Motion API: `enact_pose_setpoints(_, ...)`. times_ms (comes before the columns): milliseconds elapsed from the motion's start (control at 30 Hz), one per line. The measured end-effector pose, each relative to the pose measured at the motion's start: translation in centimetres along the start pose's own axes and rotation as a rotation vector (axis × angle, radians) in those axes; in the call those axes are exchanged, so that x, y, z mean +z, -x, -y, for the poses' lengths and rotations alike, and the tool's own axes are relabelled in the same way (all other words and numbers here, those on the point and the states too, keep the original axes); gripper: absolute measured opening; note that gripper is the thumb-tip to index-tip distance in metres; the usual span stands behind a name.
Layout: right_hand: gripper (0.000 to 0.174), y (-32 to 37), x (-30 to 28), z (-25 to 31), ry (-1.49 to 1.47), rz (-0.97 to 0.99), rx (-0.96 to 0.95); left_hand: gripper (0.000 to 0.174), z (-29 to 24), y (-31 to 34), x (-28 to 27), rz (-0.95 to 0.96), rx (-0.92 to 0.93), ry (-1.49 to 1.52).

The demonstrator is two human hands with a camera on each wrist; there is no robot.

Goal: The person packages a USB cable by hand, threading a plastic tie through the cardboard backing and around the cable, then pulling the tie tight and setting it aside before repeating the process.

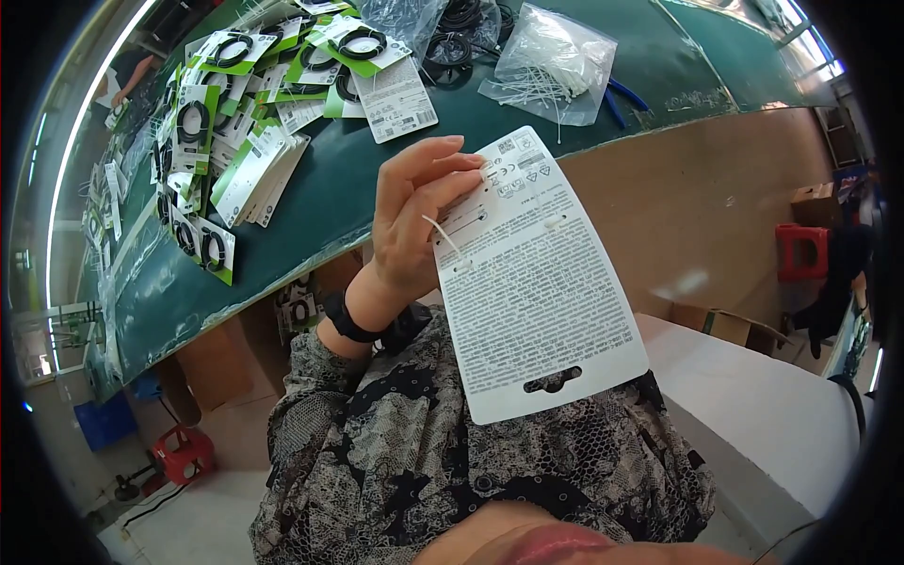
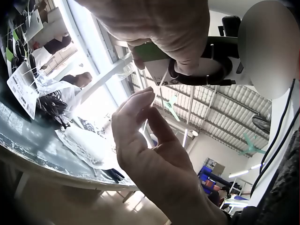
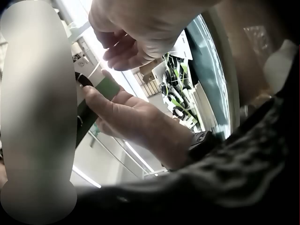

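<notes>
A white packaging card (image 1: 546, 292) is tilted up in front of the torso, its printed back towards the head camera. My left hand (image 1: 411, 221) grips it at one edge; in the left wrist view the thumb presses the black coiled cable (image 2: 218, 70) on the card's front. A white cable tie (image 1: 441, 237) pokes through a hole in the card, its tail curving free. Behind the card, hidden from the head view, my right hand (image 2: 150, 150) is near the tie, fingers loosely bent, nothing visible between them.
Many carded cables (image 1: 193, 122) lie heaped on the green table (image 1: 311, 235). Beyond the card are a plastic bag of white cable ties (image 1: 551, 71), blue-handled pliers (image 1: 617, 102) and bagged black cables (image 1: 447, 52). A white surface (image 1: 725, 395) stands at the right.
</notes>
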State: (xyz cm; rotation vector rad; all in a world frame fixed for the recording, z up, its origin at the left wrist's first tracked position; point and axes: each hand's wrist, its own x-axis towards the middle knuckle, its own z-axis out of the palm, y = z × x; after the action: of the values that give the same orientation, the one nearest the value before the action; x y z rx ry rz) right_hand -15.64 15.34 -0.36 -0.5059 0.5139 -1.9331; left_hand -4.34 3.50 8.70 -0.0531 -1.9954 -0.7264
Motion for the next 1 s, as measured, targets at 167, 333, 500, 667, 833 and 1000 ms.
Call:
enact_pose_setpoints(167,0.015,0.0,0.0,-0.4,-0.022,-0.007,-0.046,0.033,-0.8,-0.3,0.3,-0.012,0.013,-0.013)
enact_pose_setpoints(333,0.014,0.2,0.1,-0.5,-0.043,-0.027,-0.102,0.030,-1.1,-0.6,0.3,-0.012,0.024,-0.035)
enact_pose_setpoints(500,0.014,0.4,0.2,-0.2,-0.058,-0.046,-0.166,0.040,-0.6,-0.3,-0.1,0.054,0.021,0.006)
enact_pose_setpoints(667,0.013,0.2,0.6,-0.1,-0.079,-0.057,-0.218,0.038,-0.5,0.0,-0.4,0.074,0.016,0.012)
enact_pose_setpoints(833,0.013,0.2,1.1,0.3,-0.098,-0.074,-0.273,0.038,-0.6,0.2,-0.7,0.090,0.009,-0.041)
enact_pose_setpoints(1000,0.013,0.1,1.7,0.8,-0.117,-0.082,-0.330,0.037,-0.8,-0.2,-1.1,0.109,-0.002,-0.117)
